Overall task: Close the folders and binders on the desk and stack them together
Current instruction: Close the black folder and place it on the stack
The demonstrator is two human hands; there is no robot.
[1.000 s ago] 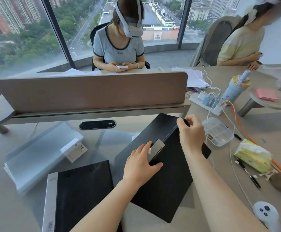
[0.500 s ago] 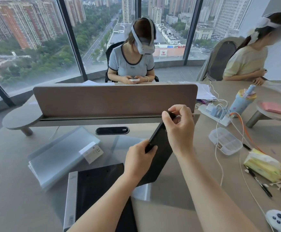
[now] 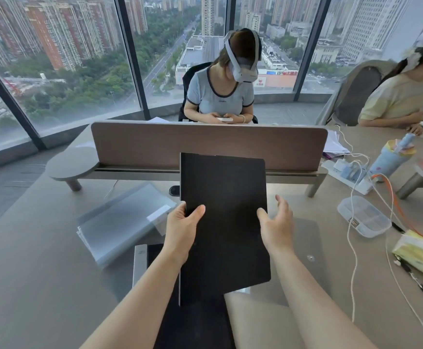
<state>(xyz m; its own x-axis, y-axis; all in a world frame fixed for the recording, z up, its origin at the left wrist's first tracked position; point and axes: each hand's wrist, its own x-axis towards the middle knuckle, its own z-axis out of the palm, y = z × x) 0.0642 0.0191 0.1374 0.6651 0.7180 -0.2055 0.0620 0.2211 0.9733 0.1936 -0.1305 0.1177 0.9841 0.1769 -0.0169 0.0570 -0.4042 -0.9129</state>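
A closed black folder [image 3: 226, 217] is held up in the air above the desk, its flat cover facing me. My left hand [image 3: 182, 229] grips its left edge, thumb on the cover. My right hand [image 3: 275, 224] is at its right edge with the fingers spread, thumb touching the cover. Under it on the desk lies a black binder [image 3: 197, 321] with a white spine [image 3: 140, 263]. Left of that sits a stack of translucent grey folders [image 3: 122, 222].
A brown divider screen [image 3: 205, 144] crosses the desk behind the folder. At right are a clear plastic box [image 3: 363, 215], a power strip [image 3: 348, 175] with cables, a tissue pack [image 3: 421, 255], pens and a cup [image 3: 391, 157]. Two people sit across.
The black folder went from lying on the desk to lifted edge-on, and now it is turned flat toward me. My right hand has let go of its top corner and moved to its right edge.
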